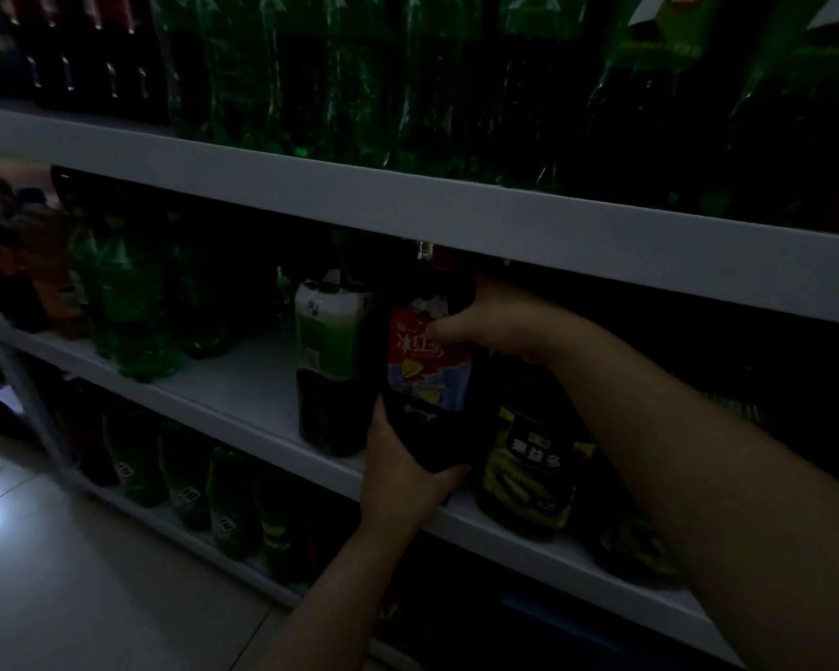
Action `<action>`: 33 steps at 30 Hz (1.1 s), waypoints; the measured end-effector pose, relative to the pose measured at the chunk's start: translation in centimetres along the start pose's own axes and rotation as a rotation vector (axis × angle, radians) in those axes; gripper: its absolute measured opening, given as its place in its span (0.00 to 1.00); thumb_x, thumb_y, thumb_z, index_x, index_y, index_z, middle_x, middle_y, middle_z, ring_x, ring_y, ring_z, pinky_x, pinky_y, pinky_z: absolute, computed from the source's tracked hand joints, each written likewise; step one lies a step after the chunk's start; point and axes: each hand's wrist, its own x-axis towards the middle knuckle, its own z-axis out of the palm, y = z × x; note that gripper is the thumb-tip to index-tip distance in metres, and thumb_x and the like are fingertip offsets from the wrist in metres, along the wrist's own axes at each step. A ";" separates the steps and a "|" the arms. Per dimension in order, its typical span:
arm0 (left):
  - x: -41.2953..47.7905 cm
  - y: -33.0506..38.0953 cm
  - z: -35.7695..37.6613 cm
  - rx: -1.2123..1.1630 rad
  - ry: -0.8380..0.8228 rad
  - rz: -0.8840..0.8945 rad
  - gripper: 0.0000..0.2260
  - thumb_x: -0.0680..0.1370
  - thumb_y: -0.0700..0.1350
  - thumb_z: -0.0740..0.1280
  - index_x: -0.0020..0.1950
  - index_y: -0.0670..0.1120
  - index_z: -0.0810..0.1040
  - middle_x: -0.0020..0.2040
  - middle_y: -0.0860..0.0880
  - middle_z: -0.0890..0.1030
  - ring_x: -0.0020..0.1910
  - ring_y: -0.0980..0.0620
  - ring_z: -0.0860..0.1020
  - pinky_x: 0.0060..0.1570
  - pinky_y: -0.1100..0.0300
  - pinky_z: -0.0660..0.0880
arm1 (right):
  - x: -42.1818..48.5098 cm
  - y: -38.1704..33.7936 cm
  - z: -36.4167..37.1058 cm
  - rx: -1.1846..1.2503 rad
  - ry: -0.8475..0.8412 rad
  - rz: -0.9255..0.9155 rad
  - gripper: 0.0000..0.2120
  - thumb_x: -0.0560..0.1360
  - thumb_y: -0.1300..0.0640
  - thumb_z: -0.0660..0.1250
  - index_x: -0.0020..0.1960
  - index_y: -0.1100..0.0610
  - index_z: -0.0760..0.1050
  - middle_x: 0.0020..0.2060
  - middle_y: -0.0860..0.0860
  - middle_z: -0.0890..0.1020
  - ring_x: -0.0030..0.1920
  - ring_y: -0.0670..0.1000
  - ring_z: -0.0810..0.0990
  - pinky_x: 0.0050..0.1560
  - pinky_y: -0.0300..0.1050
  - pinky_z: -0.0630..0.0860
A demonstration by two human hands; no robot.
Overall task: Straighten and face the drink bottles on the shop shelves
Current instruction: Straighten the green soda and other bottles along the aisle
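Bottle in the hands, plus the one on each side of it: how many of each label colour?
Red-label bottle, gripped by the left hand and right hand: 1
Green-label bottle: 1
Yellow-label bottle: 1
Total: 3

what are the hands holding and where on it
Both grip the red-label bottle: left hand round its base, right hand round its upper part.
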 end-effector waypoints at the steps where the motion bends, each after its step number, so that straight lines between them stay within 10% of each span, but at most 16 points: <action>1: 0.1 -0.1 0.2 0.002 0.017 -0.011 0.56 0.53 0.66 0.79 0.73 0.64 0.49 0.71 0.57 0.64 0.68 0.57 0.66 0.64 0.56 0.69 | 0.0 0.0 0.1 0.007 -0.007 0.006 0.40 0.58 0.49 0.76 0.68 0.48 0.65 0.59 0.48 0.75 0.56 0.48 0.77 0.52 0.47 0.79; 9: 0.2 -0.3 0.2 0.060 0.046 -0.017 0.55 0.54 0.65 0.78 0.74 0.61 0.51 0.67 0.55 0.69 0.64 0.54 0.71 0.60 0.50 0.74 | -0.3 -0.3 1.2 0.023 0.011 -0.015 0.23 0.60 0.49 0.80 0.51 0.41 0.75 0.50 0.44 0.80 0.51 0.43 0.79 0.53 0.44 0.78; 12: 0.4 0.0 -0.2 0.076 0.032 -0.031 0.56 0.53 0.68 0.77 0.74 0.62 0.51 0.67 0.57 0.68 0.64 0.56 0.71 0.59 0.51 0.75 | -0.1 -0.5 1.1 0.035 0.013 0.032 0.32 0.59 0.48 0.80 0.61 0.48 0.73 0.55 0.47 0.79 0.54 0.46 0.78 0.56 0.47 0.77; 19: 0.7 0.8 -2.3 0.056 -0.201 -0.099 0.55 0.53 0.60 0.80 0.72 0.61 0.51 0.66 0.56 0.68 0.62 0.56 0.70 0.58 0.60 0.73 | -0.7 -0.8 1.4 0.108 0.028 0.031 0.23 0.65 0.55 0.79 0.49 0.39 0.70 0.48 0.40 0.77 0.46 0.36 0.76 0.45 0.29 0.73; 22: 2.5 1.6 -6.7 0.257 -0.348 -0.140 0.40 0.59 0.61 0.78 0.67 0.54 0.66 0.56 0.59 0.75 0.51 0.62 0.75 0.45 0.71 0.71 | -1.0 -1.4 1.2 0.116 -0.002 0.060 0.22 0.67 0.55 0.77 0.51 0.40 0.69 0.48 0.40 0.76 0.48 0.39 0.76 0.45 0.26 0.71; 25: 5.5 2.3 -12.5 0.406 -0.105 -0.131 0.17 0.63 0.62 0.75 0.40 0.52 0.77 0.36 0.57 0.80 0.35 0.63 0.76 0.35 0.64 0.73 | -2.0 -2.2 1.6 0.023 0.030 0.077 0.18 0.70 0.49 0.74 0.55 0.41 0.71 0.49 0.38 0.75 0.53 0.39 0.75 0.40 0.21 0.66; 30: 9.0 -0.2 -15.1 0.197 0.016 -0.133 0.33 0.62 0.57 0.79 0.59 0.52 0.67 0.54 0.51 0.74 0.48 0.53 0.76 0.46 0.53 0.75 | -4.7 -1.4 6.6 -0.608 0.720 -0.171 0.26 0.72 0.43 0.63 0.66 0.53 0.68 0.59 0.56 0.75 0.56 0.61 0.75 0.54 0.53 0.74; 33: 9.8 -2.4 -14.3 -0.015 -0.120 -0.062 0.46 0.59 0.59 0.80 0.70 0.60 0.57 0.67 0.58 0.68 0.63 0.57 0.70 0.62 0.56 0.72 | -5.3 -0.9 10.6 -0.531 0.694 -0.378 0.25 0.71 0.47 0.63 0.67 0.52 0.67 0.72 0.56 0.63 0.71 0.68 0.57 0.68 0.67 0.56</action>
